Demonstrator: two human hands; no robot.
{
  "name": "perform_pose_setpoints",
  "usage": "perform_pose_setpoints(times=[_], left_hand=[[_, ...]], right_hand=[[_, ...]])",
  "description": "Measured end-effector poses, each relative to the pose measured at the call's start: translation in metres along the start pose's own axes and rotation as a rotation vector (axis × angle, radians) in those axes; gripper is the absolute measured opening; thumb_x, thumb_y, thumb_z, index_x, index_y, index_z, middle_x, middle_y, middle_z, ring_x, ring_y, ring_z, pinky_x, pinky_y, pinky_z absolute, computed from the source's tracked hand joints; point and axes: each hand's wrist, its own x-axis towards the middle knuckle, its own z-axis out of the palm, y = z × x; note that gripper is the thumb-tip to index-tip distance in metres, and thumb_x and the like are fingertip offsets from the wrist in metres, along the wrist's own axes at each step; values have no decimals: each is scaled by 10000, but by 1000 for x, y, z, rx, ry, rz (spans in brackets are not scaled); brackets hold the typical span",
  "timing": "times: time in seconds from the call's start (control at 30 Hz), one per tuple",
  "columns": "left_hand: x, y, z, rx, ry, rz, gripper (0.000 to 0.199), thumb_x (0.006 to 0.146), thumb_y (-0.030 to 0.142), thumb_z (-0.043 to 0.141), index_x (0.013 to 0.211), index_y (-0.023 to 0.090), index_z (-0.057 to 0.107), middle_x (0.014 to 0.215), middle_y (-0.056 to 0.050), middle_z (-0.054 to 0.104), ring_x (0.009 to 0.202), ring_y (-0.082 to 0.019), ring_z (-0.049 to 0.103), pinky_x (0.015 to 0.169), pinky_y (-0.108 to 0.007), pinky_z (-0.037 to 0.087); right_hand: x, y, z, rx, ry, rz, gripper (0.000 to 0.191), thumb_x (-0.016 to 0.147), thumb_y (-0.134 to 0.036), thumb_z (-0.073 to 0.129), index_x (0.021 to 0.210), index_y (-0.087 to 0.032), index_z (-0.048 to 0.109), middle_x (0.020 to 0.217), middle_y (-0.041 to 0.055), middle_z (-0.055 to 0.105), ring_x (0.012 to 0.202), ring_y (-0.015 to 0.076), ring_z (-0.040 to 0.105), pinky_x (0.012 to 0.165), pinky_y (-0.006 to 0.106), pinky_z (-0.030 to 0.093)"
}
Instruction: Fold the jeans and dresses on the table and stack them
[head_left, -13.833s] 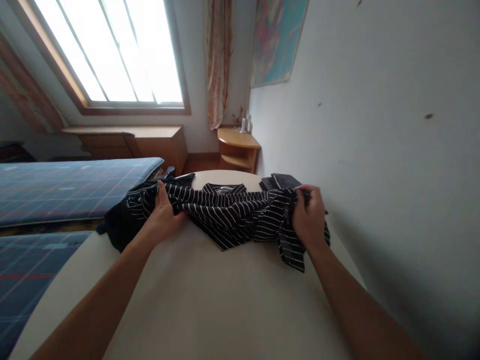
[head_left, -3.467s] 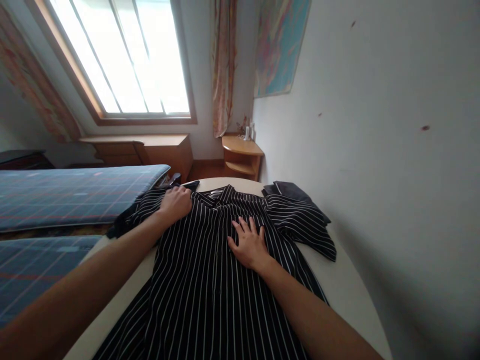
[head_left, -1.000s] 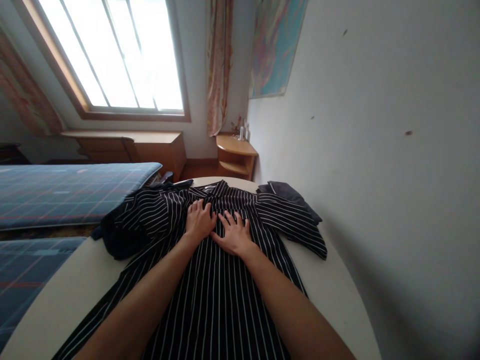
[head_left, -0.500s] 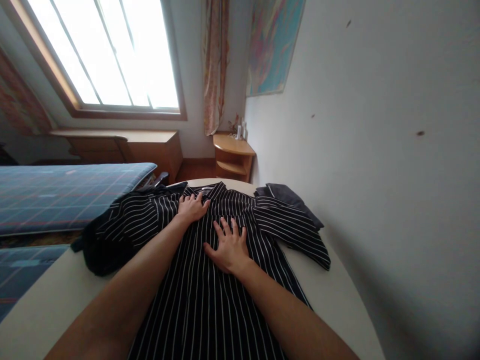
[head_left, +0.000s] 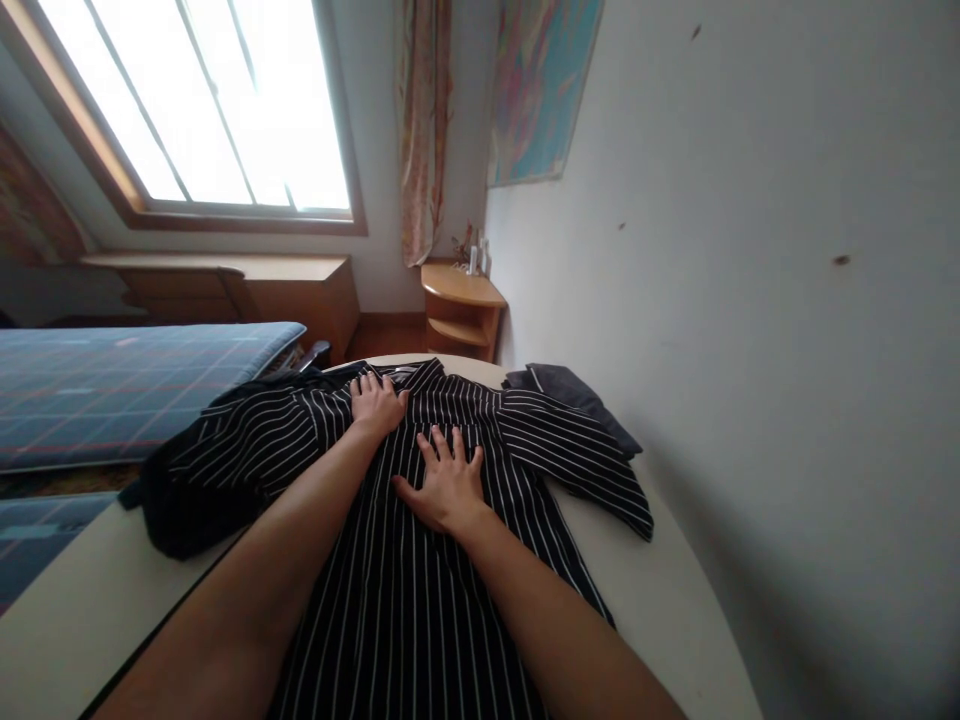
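Note:
A black garment with white stripes (head_left: 420, 610) lies spread over a pale round table (head_left: 675, 620), its collar at the far edge and a sleeve out to each side. My left hand (head_left: 377, 404) rests on it just left of the collar, fingers spread. Flat on the upper front, nearer to me and further right, lies my right hand (head_left: 444, 483), its fingers wide apart. Neither hand grips anything. Dark cloth (head_left: 176, 510) shows under the left sleeve, and a folded dark grey cloth (head_left: 577, 392) lies behind the right sleeve.
Left of the table is a blue plaid mattress (head_left: 135, 390). A wooden corner shelf (head_left: 461, 288) with small items stands beyond the far edge, and a low wooden cabinet (head_left: 300, 275) sits under the window. A white wall (head_left: 735, 300) runs along the right.
The view has shifted slightly. My right hand has moved a little to the left over the garment, still spread. My left hand remains beside the collar.

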Motion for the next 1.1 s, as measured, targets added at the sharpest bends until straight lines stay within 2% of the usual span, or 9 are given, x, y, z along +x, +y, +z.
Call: perform_pose_setpoints(times=[0.13,0.3,0.47,0.57,0.63,0.73,0.83,0.97,1.1], left_hand=[[-28,13,-14,-65,106,110,487,1007,351,349,1387,101,523,1498,-207,468,1351,-349,459,1104,-485,333],[-75,16,-15,-149,78,216,460,1029,385,344,1401,167,506,1403,-143,576,1238,-285,578,1038,-413,431],[-110,-3,-2,-176,-11,288,438,1030,380,365,1415,236,518,1529,-86,478,1450,-281,370,1153,-458,323],[-119,-18,1,-173,-44,268,494,1029,417,361,1467,218,471,1573,-111,410,1479,-332,308,1154,-530,304],[-122,-25,0,-174,-63,254,523,1027,437,362,1493,216,443,1597,-112,367,1490,-348,274,1160,-547,287],[-124,-29,-2,-190,-93,243,568,1020,473,370,1523,212,407,1619,-109,318,1504,-355,228,1183,-549,246],[-126,-29,-5,-207,-97,237,590,1005,495,400,1526,219,406,1619,-103,319,1508,-356,215,1193,-543,230],[-127,-28,-7,-223,-73,241,593,990,480,428,1521,214,418,1610,-110,341,1505,-351,231,1190,-524,255],[-127,-29,-8,-243,-13,314,565,980,421,455,1493,187,461,1582,-128,389,1501,-329,255,1198,-503,263]], right_hand=[[1,-1,2,16,63,3,816,894,-729,383,1563,-266,324,1665,52,192,1529,364,58,1157,681,44],[-10,-5,-2,86,123,11,583,964,-519,396,1479,-252,460,1614,45,344,1514,325,171,1177,631,118],[-27,-19,5,124,142,55,543,977,-407,385,1467,-192,480,1603,67,363,1516,320,173,1189,626,92],[-33,-24,1,170,55,19,568,944,-394,459,1478,-198,467,1616,64,333,1525,326,145,1183,635,113],[-35,-20,-11,224,-30,-40,512,929,-391,498,1412,-229,545,1572,54,421,1501,321,235,1172,597,203],[-34,0,-41,348,21,-90,360,958,-345,470,1219,-216,681,1249,67,703,1211,232,608,1031,378,438],[-31,36,-78,339,299,-33,291,957,-261,467,1108,-180,703,1074,62,744,952,169,685,905,269,485],[-29,95,-116,92,511,245,302,942,-219,466,1140,-153,683,1122,116,712,1019,213,664,944,316,471],[-35,135,-129,-148,534,559,378,929,-332,523,1235,-149,648,1197,196,663,1139,335,615,932,457,475]])
